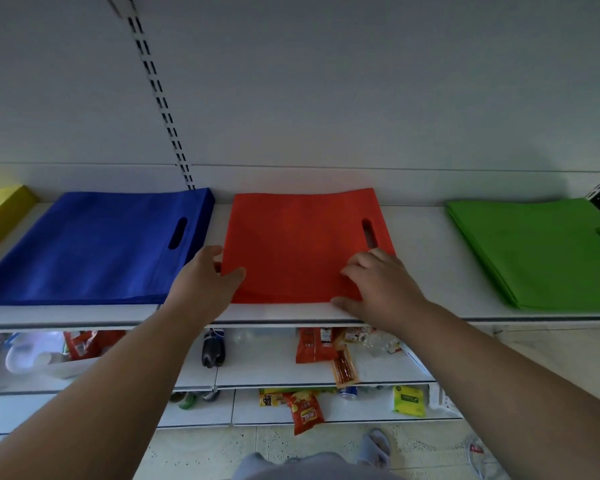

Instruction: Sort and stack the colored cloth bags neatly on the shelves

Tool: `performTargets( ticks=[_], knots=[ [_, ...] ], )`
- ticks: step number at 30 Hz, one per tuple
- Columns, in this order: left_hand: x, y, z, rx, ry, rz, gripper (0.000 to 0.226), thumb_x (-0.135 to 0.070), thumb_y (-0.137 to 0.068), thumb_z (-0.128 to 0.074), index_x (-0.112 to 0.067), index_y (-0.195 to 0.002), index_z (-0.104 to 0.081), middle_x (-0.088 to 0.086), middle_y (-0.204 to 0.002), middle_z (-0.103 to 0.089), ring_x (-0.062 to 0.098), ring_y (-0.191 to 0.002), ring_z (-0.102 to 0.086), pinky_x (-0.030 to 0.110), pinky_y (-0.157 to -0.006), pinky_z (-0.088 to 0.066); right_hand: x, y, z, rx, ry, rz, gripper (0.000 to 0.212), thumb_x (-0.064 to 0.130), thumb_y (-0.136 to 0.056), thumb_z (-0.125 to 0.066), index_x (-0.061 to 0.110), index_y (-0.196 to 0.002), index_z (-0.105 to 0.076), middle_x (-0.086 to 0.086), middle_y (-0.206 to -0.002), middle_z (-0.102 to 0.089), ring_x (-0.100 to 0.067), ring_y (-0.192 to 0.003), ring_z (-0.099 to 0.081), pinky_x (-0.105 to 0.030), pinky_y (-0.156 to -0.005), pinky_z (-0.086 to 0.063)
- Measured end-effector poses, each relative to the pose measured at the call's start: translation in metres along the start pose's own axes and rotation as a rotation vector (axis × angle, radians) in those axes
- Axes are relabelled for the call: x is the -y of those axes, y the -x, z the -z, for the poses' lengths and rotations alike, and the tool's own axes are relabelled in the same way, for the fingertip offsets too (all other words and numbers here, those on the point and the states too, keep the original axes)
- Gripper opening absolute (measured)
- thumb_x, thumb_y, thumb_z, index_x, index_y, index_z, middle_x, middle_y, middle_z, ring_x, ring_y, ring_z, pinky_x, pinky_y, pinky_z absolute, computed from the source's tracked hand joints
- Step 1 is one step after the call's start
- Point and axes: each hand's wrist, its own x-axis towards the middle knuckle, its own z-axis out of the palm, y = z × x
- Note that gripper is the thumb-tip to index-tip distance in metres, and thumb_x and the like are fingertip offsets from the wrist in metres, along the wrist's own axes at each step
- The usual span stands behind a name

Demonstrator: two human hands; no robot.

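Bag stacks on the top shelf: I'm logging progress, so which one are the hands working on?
The red stack, in the middle. The left hand and right hand touch its front corners; the blue stack and green stack lie untouched.

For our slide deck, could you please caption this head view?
Both hands, left hand and right hand, square up the red cloth bag stack on the white shelf.

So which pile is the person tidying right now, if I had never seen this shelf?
Look at the top white shelf, where flat stacks of cloth bags lie in a row. The one being handled is the red stack in the middle, between the blue stack and the green stack. Only it has both hands at its front corners.
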Motion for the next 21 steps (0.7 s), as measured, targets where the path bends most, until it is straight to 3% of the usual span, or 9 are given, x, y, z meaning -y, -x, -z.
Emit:
performTargets(
  ticks=[3,5,9,14,18,21],
  knots=[
    [-0.011,-0.01,0.004,0.018,0.067,0.131,0.041,-0.031,-0.092,-0.059,-0.013,-0.129,-0.054,0.0,-0.085,-0.068,0.017,-0.066,-0.063,0.035,-0.062,-0.056,0.005,-0.001,-0.002,-0.01,0.023,-0.037,0.069,0.076,-0.081,-0.04,0.024,-0.121,-0.061,0.007,-0.119,-0.055,-0.018,-0.114,-0.045,-0.038,-0.098,-0.039],
    [-0.018,-0.015,0.005,0.031,0.102,0.185,0.025,-0.023,-0.091,-0.057,-0.006,-0.109,-0.063,0.005,-0.076,-0.065,0.02,-0.061,-0.055,0.034,-0.061,-0.051,0.011,-0.004,-0.001,-0.005,0.03,-0.064,0.075,0.081,-0.077,-0.031,0.024,-0.114,-0.062,0.005,-0.114,-0.056,-0.019,-0.11,-0.046,-0.039,-0.097,-0.04],
    [-0.029,-0.018,0.005,0.032,0.098,0.232,0.009,-0.013,-0.093,-0.054,-0.006,-0.087,-0.058,0.012,-0.082,-0.062,0.024,-0.07,-0.058,0.04,-0.069,-0.058,0.024,-0.011,-0.002,-0.003,0.019,-0.106,0.079,0.084,-0.074,-0.022,0.025,-0.109,-0.06,0.004,-0.111,-0.055,-0.02,-0.109,-0.045,-0.04,-0.097,-0.038],
    [-0.024,-0.017,0.006,-0.016,-0.03,0.087,0.016,-0.019,-0.085,-0.055,-0.008,-0.092,-0.064,0.017,-0.089,-0.07,0.037,-0.079,-0.07,0.053,-0.071,-0.059,0.031,-0.011,-0.009,0.011,-0.003,-0.14,0.086,0.083,-0.073,-0.016,0.024,-0.12,-0.055,0.002,-0.119,-0.052,-0.023,-0.115,-0.043,-0.044,-0.098,-0.038],
    [-0.029,-0.017,0.006,0.058,0.199,0.221,0.007,-0.021,-0.093,-0.059,-0.014,-0.092,-0.059,0.012,-0.097,-0.066,0.032,-0.085,-0.067,0.045,-0.073,-0.061,0.029,-0.011,-0.01,0.001,-0.015,-0.145,0.084,0.083,-0.073,-0.019,0.024,-0.122,-0.052,0.002,-0.12,-0.051,-0.023,-0.114,-0.043,-0.044,-0.097,-0.038],
    [-0.028,-0.018,0.007,0.161,0.336,0.314,0.019,-0.026,-0.095,-0.059,-0.014,-0.109,-0.056,0.009,-0.107,-0.063,0.03,-0.093,-0.066,0.045,-0.075,-0.061,0.034,-0.013,-0.009,0.012,0.002,-0.157,0.082,0.085,-0.074,-0.022,0.025,-0.12,-0.052,0.002,-0.119,-0.049,-0.023,-0.114,-0.042,-0.043,-0.097,-0.036]
  ],
)
